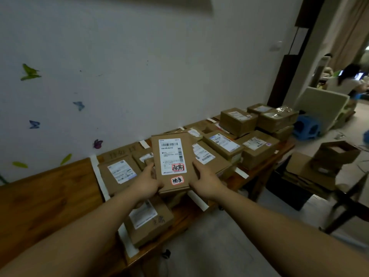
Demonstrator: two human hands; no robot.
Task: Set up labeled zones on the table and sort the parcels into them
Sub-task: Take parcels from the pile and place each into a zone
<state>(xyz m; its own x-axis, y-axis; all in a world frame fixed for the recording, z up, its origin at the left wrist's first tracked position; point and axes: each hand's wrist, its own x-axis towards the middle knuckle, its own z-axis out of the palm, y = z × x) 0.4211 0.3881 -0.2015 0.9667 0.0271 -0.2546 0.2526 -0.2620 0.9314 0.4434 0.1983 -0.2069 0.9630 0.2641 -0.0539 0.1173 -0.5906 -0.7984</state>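
Right now we hold a flat parcel (171, 162) at the centre of the frame, lifted above the table (40, 200), with its shipping label (172, 155) facing up so we can read it. Our left hand (146, 184) grips its lower left edge and our right hand (205, 182) its lower right edge, fingers curled under the cardboard and thumbs pressing on top. Two handwritten stickers (177, 180) sit low on its face, probably the marks that decide its zone. Beneath and beyond it, strips of white tape (98, 176) divide the tabletop into zones, and other parcels already lie inside them; a stack of boxes (259, 124) fills the upper right stretch. One small box (149, 222) rests at the table's near edge, below our wrists. We judge that the sorting is well along and this parcel awaits placement.
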